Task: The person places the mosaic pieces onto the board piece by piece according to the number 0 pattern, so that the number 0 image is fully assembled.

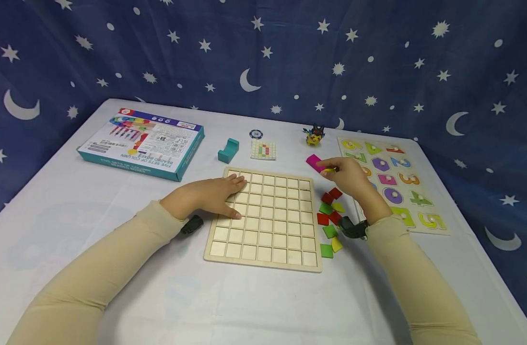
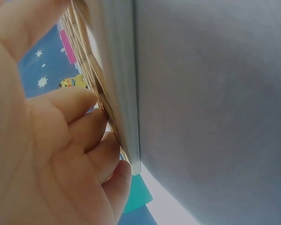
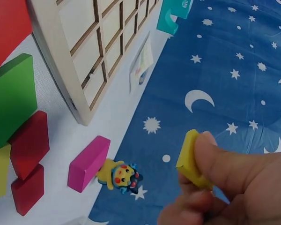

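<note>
A wooden grid board (image 1: 263, 264) lies on the table with its square cells bare. My left hand (image 1: 209, 195) rests on its upper left side, fingers spread over the rim and cells. In the right wrist view, a yellow tile (image 3: 189, 157) is pinched between thumb and fingers of my right hand (image 1: 351, 178), which is beyond the board's right side. Just left of that hand lies a magenta block (image 1: 313, 161). Several loose tiles lie along the board's right edge, among them a green tile (image 1: 326, 250), a red tile (image 1: 322, 219) and a yellow tile (image 1: 336, 245).
Behind the board are a small pattern card (image 1: 263, 150), a round chip (image 1: 256, 134) and a teal stand (image 1: 228, 151). A toy figure (image 1: 314, 135) stands near the back edge. A flat box (image 1: 142, 143) lies back left, a number puzzle board (image 1: 418, 218) at right.
</note>
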Demonstrator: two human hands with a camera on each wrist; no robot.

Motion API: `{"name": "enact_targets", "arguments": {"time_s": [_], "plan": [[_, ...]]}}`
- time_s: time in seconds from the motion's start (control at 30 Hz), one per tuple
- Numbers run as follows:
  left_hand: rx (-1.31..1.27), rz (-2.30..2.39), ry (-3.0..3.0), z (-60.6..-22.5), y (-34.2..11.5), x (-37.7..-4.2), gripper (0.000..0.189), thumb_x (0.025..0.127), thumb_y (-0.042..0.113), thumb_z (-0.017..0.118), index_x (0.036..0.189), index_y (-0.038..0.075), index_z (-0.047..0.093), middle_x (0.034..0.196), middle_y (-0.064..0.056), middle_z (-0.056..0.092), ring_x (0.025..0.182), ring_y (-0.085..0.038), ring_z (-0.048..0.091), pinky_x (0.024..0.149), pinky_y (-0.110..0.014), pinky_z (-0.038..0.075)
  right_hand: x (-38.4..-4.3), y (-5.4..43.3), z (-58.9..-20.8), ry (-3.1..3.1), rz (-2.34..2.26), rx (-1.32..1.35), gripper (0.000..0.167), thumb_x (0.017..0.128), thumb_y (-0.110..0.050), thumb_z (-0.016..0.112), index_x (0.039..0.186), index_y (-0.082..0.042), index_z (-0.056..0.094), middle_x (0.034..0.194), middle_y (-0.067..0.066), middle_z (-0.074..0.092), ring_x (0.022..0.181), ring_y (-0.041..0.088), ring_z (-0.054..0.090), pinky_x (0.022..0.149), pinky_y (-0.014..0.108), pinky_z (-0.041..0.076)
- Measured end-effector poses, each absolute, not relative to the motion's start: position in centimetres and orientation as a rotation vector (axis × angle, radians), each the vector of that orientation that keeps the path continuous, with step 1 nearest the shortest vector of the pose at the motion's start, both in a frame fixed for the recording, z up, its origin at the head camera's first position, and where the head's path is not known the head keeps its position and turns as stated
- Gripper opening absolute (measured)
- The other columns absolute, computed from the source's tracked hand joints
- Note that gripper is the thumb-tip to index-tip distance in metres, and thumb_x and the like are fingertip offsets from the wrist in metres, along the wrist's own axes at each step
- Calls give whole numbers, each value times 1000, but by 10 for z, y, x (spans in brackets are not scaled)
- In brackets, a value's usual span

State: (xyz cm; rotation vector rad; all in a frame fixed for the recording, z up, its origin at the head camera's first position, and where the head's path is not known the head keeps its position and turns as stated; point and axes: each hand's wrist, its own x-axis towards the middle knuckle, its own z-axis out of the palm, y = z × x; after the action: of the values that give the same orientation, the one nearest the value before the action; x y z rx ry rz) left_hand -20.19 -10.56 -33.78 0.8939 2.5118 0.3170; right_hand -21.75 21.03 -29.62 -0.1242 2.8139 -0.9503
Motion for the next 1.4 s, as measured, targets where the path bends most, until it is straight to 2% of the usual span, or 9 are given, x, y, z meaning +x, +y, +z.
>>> {"name": "enact_targets", "arguments": {"time_s": [0.1, 0.23, 0.33, 0.47, 0.67, 0.9, 1.03, 1.2, 1.4], "plan": [[895, 313, 2510, -338, -105, -202, 93, 83, 50, 62, 147, 3, 15, 154, -14, 10, 142, -31, 5, 115, -46, 10, -218, 208, -297, 2787, -968, -166, 29, 95, -12, 51, 120, -5, 61, 107, 14, 56, 82, 24, 47, 66, 30, 41], [888, 312, 2506, -338, -105, -201, 93, 82, 50, 62, 147, 3, 15, 154, -14, 10, 142, -31, 4, 115, -46, 10, -218, 206, -298, 2736, -1059, -208, 26, 95, -11, 49, 117, -1, 61, 106, 19, 57, 89, 33, 58, 81, 41, 49], [884, 309, 2505, -337, -105, -201, 92, 82, 50, 62, 147, 4, 15, 154, -14, 10, 142, -31, 4, 115, -46, 10, -220, 204, -298, 2697, -1136, -182, 25, 94, -12, 53, 115, 1, 60, 106, 20, 58, 97, 35, 61, 92, 46, 47], [880, 307, 2503, -338, -105, -202, 93, 82, 51, 62, 147, 4, 15, 154, -13, 9, 142, -30, 3, 115, -46, 10, -222, 202, -298, 2667, -1206, -115, 28, 89, -17, 61, 111, 0, 61, 102, 17, 62, 97, 32, 61, 94, 45, 45], [870, 293, 2504, -338, -106, -202, 93, 83, 52, 61, 148, 6, 13, 155, -12, 7, 143, -29, 2, 115, -46, 10, -226, 196, -300, 2611, -1309, -113, 33, 86, -22, 66, 108, 3, 61, 93, 7, 63, 94, 27, 63, 94, 42, 46], [875, 301, 2503, -338, -105, -202, 92, 83, 50, 61, 148, 6, 13, 155, -11, 7, 143, -29, 2, 115, -46, 10, -229, 183, -302, 2609, -1319, -249, 29, 92, -19, 56, 108, 5, 59, 99, 11, 57, 95, 30, 59, 89, 38, 50], [869, 310, 2497, -338, -104, -202, 91, 84, 49, 61, 148, 6, 13, 155, -11, 6, 143, -28, 2, 115, -45, 10, -231, 176, -302, 2700, -1209, -296, 29, 93, -25, 56, 105, 0, 63, 101, 9, 57, 93, 26, 53, 81, 35, 45], [858, 311, 2494, -337, -105, -202, 91, 83, 50, 61, 148, 7, 12, 155, -10, 6, 143, -28, 1, 115, -46, 10, -235, 167, -303, 2684, -1242, -252, 28, 91, -27, 58, 103, -3, 66, 83, 3, 57, 77, 20, 47, 69, 31, 39], [853, 305, 2503, -338, -105, -201, 91, 83, 50, 61, 148, 7, 12, 155, -10, 6, 143, -28, 1, 115, -46, 10, -238, 157, -302, 2530, -1419, -237, 26, 91, -20, 58, 103, 3, 63, 73, -3, 62, 66, 11, 59, 70, 29, 52]]}}
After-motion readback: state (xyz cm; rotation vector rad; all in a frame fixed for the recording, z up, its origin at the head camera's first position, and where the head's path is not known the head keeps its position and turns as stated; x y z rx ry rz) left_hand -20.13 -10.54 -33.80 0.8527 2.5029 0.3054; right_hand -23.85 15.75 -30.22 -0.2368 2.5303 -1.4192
